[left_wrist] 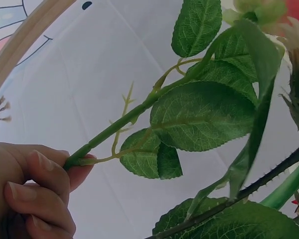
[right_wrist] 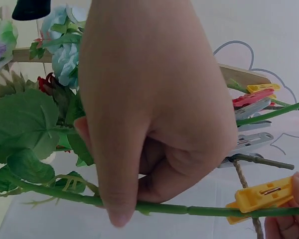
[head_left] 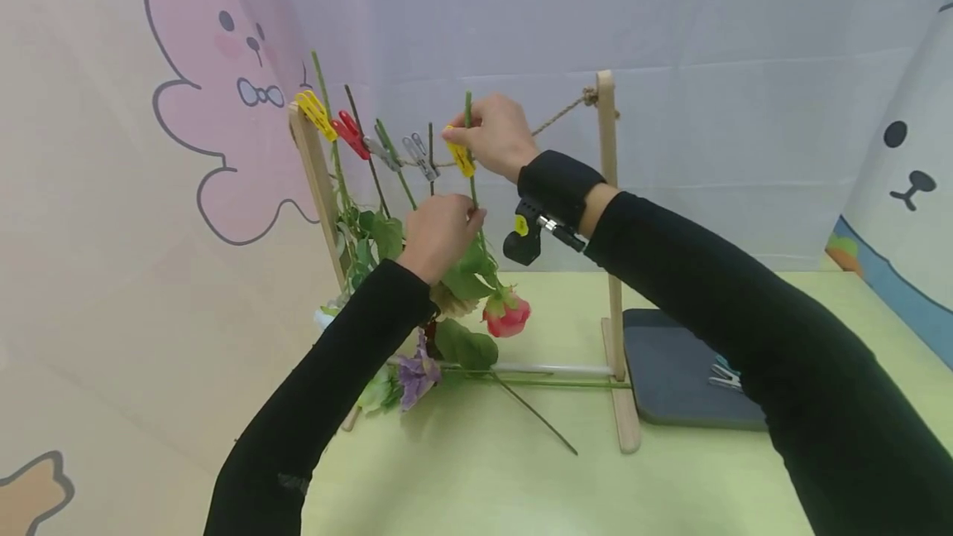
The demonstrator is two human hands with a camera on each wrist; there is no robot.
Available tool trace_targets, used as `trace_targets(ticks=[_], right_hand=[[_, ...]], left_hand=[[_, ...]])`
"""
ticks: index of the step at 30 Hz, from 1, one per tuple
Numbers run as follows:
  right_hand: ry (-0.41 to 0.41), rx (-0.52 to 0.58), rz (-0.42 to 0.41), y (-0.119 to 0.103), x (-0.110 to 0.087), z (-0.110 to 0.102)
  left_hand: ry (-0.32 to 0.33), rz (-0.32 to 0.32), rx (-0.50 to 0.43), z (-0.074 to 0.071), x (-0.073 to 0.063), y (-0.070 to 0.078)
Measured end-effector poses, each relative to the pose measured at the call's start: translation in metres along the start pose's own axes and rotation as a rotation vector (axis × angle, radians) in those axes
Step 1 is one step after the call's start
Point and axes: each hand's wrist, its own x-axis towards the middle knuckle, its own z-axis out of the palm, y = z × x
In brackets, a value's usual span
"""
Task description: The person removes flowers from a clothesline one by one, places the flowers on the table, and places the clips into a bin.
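Black sleeves (head_left: pixel 730 296) flank a pink rose (head_left: pixel 508 316) pointing down, stem (head_left: pixel 472 192) nearly vertical.

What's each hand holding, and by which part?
Right hand: yellow clip, by its handle end. Left hand: rose, by its stem, below that clip.

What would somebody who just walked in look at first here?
Probably the rose, hanging head down near the middle of the head view. Next might be the red clip on the rope, between a yellow clip and a grey clip. The big pink cartoon at upper left stands out too.
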Motion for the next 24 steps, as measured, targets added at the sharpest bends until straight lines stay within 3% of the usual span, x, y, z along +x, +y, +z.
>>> trace_targets(ticks=[8,12,18,24], right_hand=[[0.093,0.278,0.078,0.001,0.003,0.001],[0.125,0.369,0.096,-0.002,0.005,0.002],[0.151,0.420,0.074,-0.007,0.004,0.001],[0.218,0.424,-0.040,-0.014,0.001,-0.010]], left_hand=[[0.006,0.064,0.027,0.012,-0.008,0.002],[-0.020,0.062,0.055,0.016,-0.011,0.005],[-0.116,0.049,0.056,0.020,-0.017,0.012],[-0.078,0.088,0.061,0.015,-0.024,0.015]])
